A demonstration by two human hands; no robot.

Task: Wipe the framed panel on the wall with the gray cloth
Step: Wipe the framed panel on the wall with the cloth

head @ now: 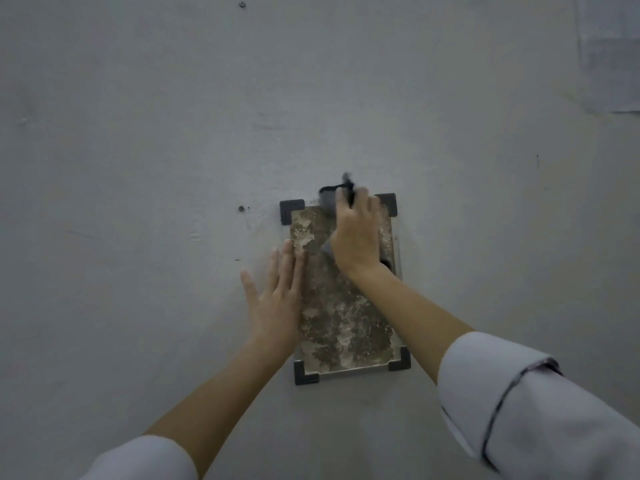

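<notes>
The right hand (358,233) was clenched around the gray cloth (328,199), its fingers curled over the bunched fabric and pressing it against the upper part of the panel (341,317). The grip hid most of the cloth. A dark fold stuck out above the fingertips, reaching past the panel's top edge onto the wall (138,140), and a small gray corner showed below the thumb side of the hand. The hand and cloth were blurred, so how each finger lay could not be told.

The left hand (277,292) held nothing. Its grip was released, with the fingers straight and slightly spread, and the palm lay flat against the wall. The fingertips lay over the panel's left edge, about halfway up and lower than the right hand. The two hands were near each other but apart.

The panel hung upright on the gray wall, a tall rectangle with a mottled brown and pale surface and a dark corner bracket (291,211) at each of its four corners. The right forearm crossed its lower right side. A small dark spot beside the right wrist was too unclear to identify.

A screw (241,208) sat in the wall just left of the panel's top. Both forearms were bare below rolled white sleeves (519,393).
</notes>
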